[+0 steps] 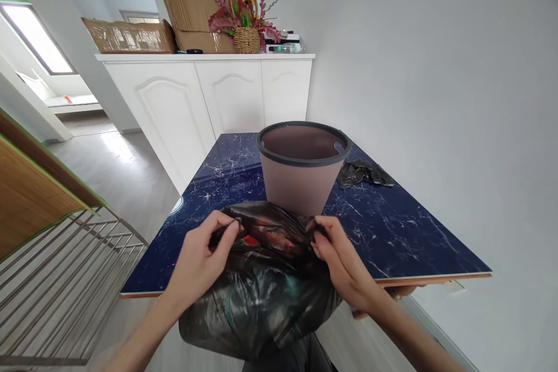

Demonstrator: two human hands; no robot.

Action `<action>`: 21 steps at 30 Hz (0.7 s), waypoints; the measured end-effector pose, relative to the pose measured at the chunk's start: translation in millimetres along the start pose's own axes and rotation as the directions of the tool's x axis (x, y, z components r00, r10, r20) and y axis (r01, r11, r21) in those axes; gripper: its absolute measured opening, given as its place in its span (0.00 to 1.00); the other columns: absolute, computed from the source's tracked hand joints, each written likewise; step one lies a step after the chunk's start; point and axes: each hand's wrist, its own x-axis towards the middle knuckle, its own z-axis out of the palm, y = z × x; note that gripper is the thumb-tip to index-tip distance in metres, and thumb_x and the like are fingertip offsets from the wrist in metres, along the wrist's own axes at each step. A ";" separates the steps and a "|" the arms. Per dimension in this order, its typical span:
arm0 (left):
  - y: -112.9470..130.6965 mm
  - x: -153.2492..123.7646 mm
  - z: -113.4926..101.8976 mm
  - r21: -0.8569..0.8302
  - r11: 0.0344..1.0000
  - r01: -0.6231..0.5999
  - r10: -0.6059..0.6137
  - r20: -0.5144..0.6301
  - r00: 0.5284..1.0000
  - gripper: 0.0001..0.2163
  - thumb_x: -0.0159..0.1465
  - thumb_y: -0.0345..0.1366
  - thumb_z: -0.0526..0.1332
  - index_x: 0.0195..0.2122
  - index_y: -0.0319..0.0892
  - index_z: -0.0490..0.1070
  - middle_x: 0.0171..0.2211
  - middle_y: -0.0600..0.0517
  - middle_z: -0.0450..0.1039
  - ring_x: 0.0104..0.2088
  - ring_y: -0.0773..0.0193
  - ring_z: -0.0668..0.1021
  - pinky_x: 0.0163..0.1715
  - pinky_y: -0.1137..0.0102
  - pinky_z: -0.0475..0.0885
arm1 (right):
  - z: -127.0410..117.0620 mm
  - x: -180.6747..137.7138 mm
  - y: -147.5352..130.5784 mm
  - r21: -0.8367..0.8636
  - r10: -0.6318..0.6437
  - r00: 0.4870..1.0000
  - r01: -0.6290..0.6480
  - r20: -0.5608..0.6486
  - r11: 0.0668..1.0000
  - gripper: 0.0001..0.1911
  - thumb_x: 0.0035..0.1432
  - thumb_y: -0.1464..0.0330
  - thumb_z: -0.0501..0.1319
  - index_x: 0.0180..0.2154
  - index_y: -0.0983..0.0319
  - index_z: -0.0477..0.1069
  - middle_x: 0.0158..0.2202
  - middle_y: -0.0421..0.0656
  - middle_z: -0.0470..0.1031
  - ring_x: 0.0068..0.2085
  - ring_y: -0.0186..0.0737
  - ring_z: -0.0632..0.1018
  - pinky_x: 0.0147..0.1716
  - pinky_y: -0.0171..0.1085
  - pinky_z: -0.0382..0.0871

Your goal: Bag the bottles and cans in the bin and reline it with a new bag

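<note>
A full black rubbish bag [261, 290] rests at the near edge of a dark blue marbled table [392, 232]. My left hand [203, 258] pinches the bag's mouth on its left side. My right hand [337, 258] grips the mouth on its right side. Between them the bag gapes a little, showing red and green rubbish inside. Just behind the bag stands an empty pinkish-grey bin [301, 165] with a dark grey rim, upright on the table.
A crumpled black bag [364, 173] lies to the right of the bin. White cabinets [204, 99] at the back carry cardboard and a flower basket [246, 23]. A metal rack [65, 279] stands low on the left. A white wall runs along the right.
</note>
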 end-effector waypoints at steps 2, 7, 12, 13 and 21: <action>20.4 4.5 -14.8 -0.053 0.998 0.038 -0.043 -0.096 0.995 0.12 0.74 0.45 0.58 0.34 0.46 0.69 0.28 0.56 0.73 0.29 0.64 0.76 0.30 0.72 0.69 | 1.9 8.3 -13.6 0.237 0.012 0.993 0.017 -0.119 0.971 0.10 0.80 0.58 0.50 0.57 0.50 0.59 0.36 0.38 0.70 0.32 0.36 0.71 0.32 0.35 0.68; 63.5 16.2 -44.0 -0.073 0.997 0.025 -0.034 -0.128 0.991 0.13 0.74 0.45 0.58 0.33 0.46 0.67 0.24 0.57 0.68 0.25 0.65 0.71 0.26 0.71 0.66 | 4.5 36.3 -51.7 0.501 -0.066 0.997 0.076 -0.037 0.862 0.17 0.78 0.58 0.55 0.64 0.51 0.59 0.30 0.35 0.71 0.31 0.36 0.72 0.35 0.37 0.70; 97.6 25.2 -49.3 0.194 0.954 -0.229 0.242 -0.047 0.969 0.08 0.72 0.40 0.61 0.38 0.47 0.79 0.44 0.49 0.75 0.43 0.59 0.78 0.30 0.73 0.71 | 24.3 51.1 -68.5 0.569 0.024 0.999 -0.034 0.025 0.821 0.16 0.75 0.54 0.59 0.44 0.59 0.76 0.25 0.35 0.71 0.25 0.33 0.71 0.33 0.36 0.74; 103.8 25.1 -47.6 0.248 0.932 -0.266 0.283 -0.034 0.959 0.08 0.72 0.39 0.62 0.38 0.48 0.80 0.42 0.49 0.74 0.41 0.61 0.77 0.30 0.73 0.71 | 30.8 52.0 -70.0 0.592 0.080 0.997 -0.057 -0.012 0.804 0.16 0.73 0.53 0.61 0.45 0.58 0.76 0.24 0.33 0.67 0.23 0.32 0.68 0.29 0.34 0.72; 123.1 17.1 -33.6 0.189 0.935 -0.299 0.270 0.166 0.949 0.08 0.73 0.36 0.61 0.37 0.47 0.79 0.34 0.57 0.80 0.28 0.68 0.77 0.28 0.72 0.68 | 42.1 38.6 -67.7 0.616 -0.129 0.980 0.007 0.153 0.787 0.32 0.65 0.63 0.62 0.69 0.54 0.63 0.60 0.46 0.75 0.61 0.49 0.76 0.62 0.48 0.72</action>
